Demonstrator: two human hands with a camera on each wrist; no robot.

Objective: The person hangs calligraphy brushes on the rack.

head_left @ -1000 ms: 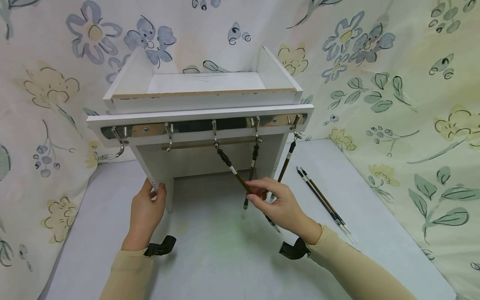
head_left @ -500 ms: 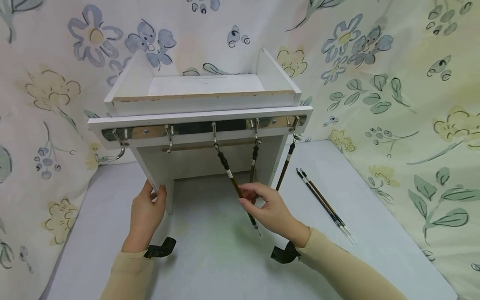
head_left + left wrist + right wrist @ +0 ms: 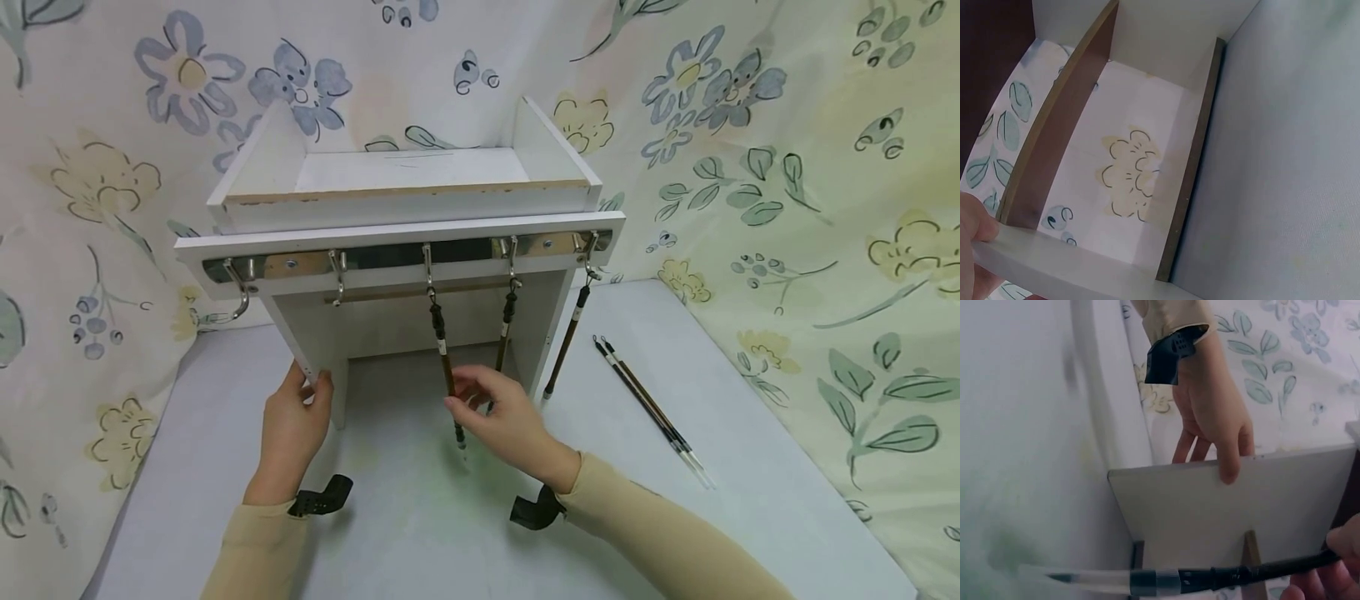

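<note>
A white rack stands on the table, with a metal strip of several hooks along its front board. My left hand grips the lower front edge of its left side panel, thumb on one face and fingers on the other in the right wrist view. From the middle hook hangs a writing brush by its loop, tip down. My right hand pinches this brush partway down its handle. In the right wrist view, the brush's ferrule and capped tip stick out beyond my fingers.
Two more brushes, a near one and a far-right one, hang from the hooks to the right. A pair of brushes lies on the table's right side. Two left hooks hold nothing. A floral cloth hangs behind.
My right hand has moved left with the brush, which has swung from a slant to almost upright under the middle hook. My left hand has stayed on the panel.
</note>
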